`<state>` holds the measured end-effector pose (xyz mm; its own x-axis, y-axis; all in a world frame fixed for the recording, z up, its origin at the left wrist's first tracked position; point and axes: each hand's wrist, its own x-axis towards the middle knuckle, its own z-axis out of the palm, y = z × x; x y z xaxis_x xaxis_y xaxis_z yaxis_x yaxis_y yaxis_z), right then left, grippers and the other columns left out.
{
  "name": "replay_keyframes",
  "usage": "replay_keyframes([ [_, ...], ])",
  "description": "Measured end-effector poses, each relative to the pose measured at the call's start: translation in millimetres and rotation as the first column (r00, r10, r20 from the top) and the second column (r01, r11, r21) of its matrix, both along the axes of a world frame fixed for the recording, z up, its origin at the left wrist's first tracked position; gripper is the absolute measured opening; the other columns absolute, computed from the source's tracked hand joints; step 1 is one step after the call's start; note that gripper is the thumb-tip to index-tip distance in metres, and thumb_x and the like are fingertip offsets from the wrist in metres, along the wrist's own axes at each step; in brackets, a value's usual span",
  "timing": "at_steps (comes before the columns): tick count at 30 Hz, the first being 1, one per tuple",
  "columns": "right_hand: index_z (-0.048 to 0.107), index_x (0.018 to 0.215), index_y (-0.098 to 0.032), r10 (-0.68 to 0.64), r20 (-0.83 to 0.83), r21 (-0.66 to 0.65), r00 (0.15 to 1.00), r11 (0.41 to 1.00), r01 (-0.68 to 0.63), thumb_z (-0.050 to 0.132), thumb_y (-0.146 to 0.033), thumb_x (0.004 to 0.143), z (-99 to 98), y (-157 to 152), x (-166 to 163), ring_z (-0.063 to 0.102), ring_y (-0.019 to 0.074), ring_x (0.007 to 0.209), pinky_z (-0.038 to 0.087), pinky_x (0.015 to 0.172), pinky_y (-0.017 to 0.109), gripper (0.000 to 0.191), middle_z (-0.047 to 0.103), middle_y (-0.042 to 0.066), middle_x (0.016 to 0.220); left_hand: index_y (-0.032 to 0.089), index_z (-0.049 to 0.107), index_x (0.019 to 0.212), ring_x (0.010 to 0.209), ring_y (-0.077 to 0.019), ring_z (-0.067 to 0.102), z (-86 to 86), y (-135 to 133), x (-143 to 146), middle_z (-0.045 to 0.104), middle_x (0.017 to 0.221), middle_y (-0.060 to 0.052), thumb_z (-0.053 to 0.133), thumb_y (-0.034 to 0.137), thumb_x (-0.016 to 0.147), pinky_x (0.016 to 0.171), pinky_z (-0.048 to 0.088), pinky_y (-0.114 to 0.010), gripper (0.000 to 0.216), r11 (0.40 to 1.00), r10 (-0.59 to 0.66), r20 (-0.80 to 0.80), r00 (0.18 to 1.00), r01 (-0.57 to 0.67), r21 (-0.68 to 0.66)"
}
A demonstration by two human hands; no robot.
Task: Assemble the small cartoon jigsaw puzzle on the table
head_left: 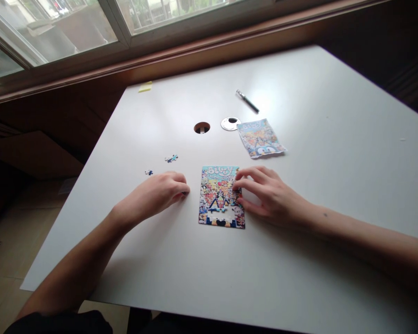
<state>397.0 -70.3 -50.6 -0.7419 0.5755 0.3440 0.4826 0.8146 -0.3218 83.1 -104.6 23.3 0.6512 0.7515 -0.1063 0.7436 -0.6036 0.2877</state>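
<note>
A jigsaw puzzle (pixel 220 188) in a flat rectangular frame lies on the white table, with a pale gap in its picture near the bottom. My right hand (pixel 264 192) rests at its right edge, fingers spread and fingertips touching it. Left of the puzzle, my left hand (pixel 169 189) is closed in a pinch. A small dark bit of a puzzle piece shows at its fingertips, mostly hidden. Loose puzzle pieces (pixel 172 158) lie beyond that hand, and a smaller dark loose piece (pixel 148 172) is close to its knuckles.
Behind the puzzle lies a crinkled picture sheet (pixel 261 138), partly over a round silver cover (pixel 230 123). A cable hole (pixel 202 127) opens in the table (pixel 181 264). Farther back are a dark pen (pixel 247 101) and a yellow sticky note (pixel 145 86), below a window.
</note>
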Motion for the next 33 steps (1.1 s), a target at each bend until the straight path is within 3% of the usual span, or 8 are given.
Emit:
replay_keyframes([
  [3, 0.060, 0.111, -0.024, 0.010, 0.011, 0.001, 1.000, 1.000, -0.010, 0.058, -0.028, 0.094, -0.5, -1, 0, 0.053, 0.0273, 0.111, 0.043, 0.097, 0.047, 0.018, 0.058, 0.011, 0.120, 0.017, 0.065, 0.083, 0.076, -0.0138, 0.058, -2.5, 0, 0, 0.064, 0.093, -0.006, 0.051, 0.014, 0.092, 0.066, 0.042, -0.025, 0.017, 0.999, 0.033, -0.030, 0.999, -0.034, -0.025],
  [7, 0.061, 0.111, -0.024, 0.056, 0.006, 0.020, 0.998, 0.998, -0.056, 0.056, -0.027, 0.096, 0.9, -1, 0, 0.053, 0.0271, 0.114, 0.043, 0.097, 0.047, 0.016, 0.058, 0.010, 0.123, 0.018, 0.063, 0.093, 0.077, -0.0136, 0.057, -7.6, 4, -3, 0.062, 0.094, -0.004, 0.053, 0.015, 0.088, 0.067, 0.041, -0.025, 0.012, 0.995, 0.075, -0.003, 0.997, -0.075, -0.062],
  [15, 0.062, 0.126, -0.031, 0.260, 0.024, 0.072, 0.965, 0.963, -0.261, 0.063, -0.027, 0.092, 4.9, -9, -5, 0.042, 0.0346, 0.128, 0.038, 0.102, 0.056, 0.035, 0.048, 0.011, 0.141, 0.018, 0.062, 0.096, 0.081, -0.0150, 0.056, -8.3, 9, -3, 0.063, 0.091, -0.003, 0.053, 0.019, 0.085, 0.070, 0.042, -0.025, 0.015, 0.986, 0.125, 0.036, 0.991, -0.120, -0.119],
  [20, 0.058, 0.127, -0.026, 0.225, -0.068, 0.002, 0.972, 0.974, -0.225, 0.062, -0.025, 0.091, 4.4, -7, -4, 0.046, 0.0306, 0.121, 0.041, 0.101, 0.052, 0.036, 0.052, 0.013, 0.134, 0.018, 0.065, 0.088, 0.078, -0.0138, 0.057, -6.1, 10, -3, 0.061, 0.093, -0.004, 0.055, 0.020, 0.084, 0.070, 0.044, -0.025, 0.011, 0.979, 0.136, 0.038, 0.990, -0.128, -0.160],
  [27, 0.061, 0.104, -0.022, 0.127, -0.243, -0.079, 0.962, 0.986, -0.150, 0.061, -0.020, 0.090, 3.5, 0, -4, 0.056, 0.0232, 0.103, 0.046, 0.093, 0.042, 0.013, 0.060, 0.009, 0.108, 0.017, 0.065, 0.086, 0.072, -0.0112, 0.056, -4.6, 9, -4, 0.063, 0.081, -0.001, 0.056, 0.016, 0.084, 0.063, 0.044, -0.022, 0.009, 0.963, 0.114, 0.167, 0.979, -0.067, -0.259],
  [30, 0.064, 0.095, -0.023, 0.115, -0.274, -0.069, 0.955, 0.988, -0.139, 0.064, -0.020, 0.090, 9.5, -5, -7, 0.057, 0.0219, 0.096, 0.047, 0.089, 0.040, 0.007, 0.063, 0.007, 0.099, 0.016, 0.068, 0.097, 0.081, -0.0131, 0.064, -11.4, 0, 16, 0.070, 0.091, -0.004, 0.060, 0.020, 0.088, 0.075, 0.053, -0.026, 0.012, 0.904, 0.214, 0.409, 0.887, -0.021, -0.427],
  [33, 0.067, 0.094, -0.024, 0.113, -0.310, -0.047, 0.944, 0.990, -0.134, 0.067, -0.021, 0.089, 16.5, -13, -10, 0.057, 0.0213, 0.090, 0.047, 0.086, 0.039, 0.006, 0.064, 0.006, 0.093, 0.014, 0.069, 0.100, 0.089, -0.0168, 0.070, -22.0, -13, 42, 0.073, 0.096, -0.008, 0.067, 0.024, 0.088, 0.083, 0.058, -0.031, 0.016, 0.803, 0.440, 0.586, 0.680, -0.006, -0.596],
])
